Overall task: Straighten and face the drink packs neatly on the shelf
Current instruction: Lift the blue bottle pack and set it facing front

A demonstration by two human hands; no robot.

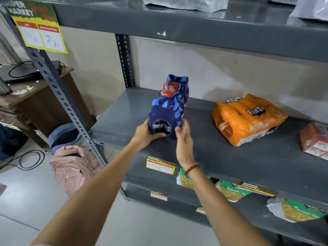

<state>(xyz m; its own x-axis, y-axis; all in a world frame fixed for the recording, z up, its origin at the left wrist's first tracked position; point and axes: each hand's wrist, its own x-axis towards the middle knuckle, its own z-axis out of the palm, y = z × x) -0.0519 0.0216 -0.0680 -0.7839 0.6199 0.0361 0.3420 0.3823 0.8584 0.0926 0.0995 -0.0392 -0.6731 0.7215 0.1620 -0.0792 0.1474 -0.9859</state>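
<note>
A dark blue drink pack (170, 107) with a red label lies lengthwise on the grey middle shelf (221, 157), its near end toward me. My left hand (147, 134) grips that near end from the left and below. My right hand (183, 139) presses against its right side with fingers spread along the wrap. An orange Fanta pack (248, 119) lies askew on the shelf to the right. A red pack (316, 139) shows partly at the right edge.
The upper shelf (177, 20) carries silver pouches. Green snack bags (234, 192) fill the lower shelf. Yellow price tags (160, 166) hang on the shelf edge. A slotted upright post (63, 100) stands left, with a pink bag (74, 167) and a wooden desk beyond.
</note>
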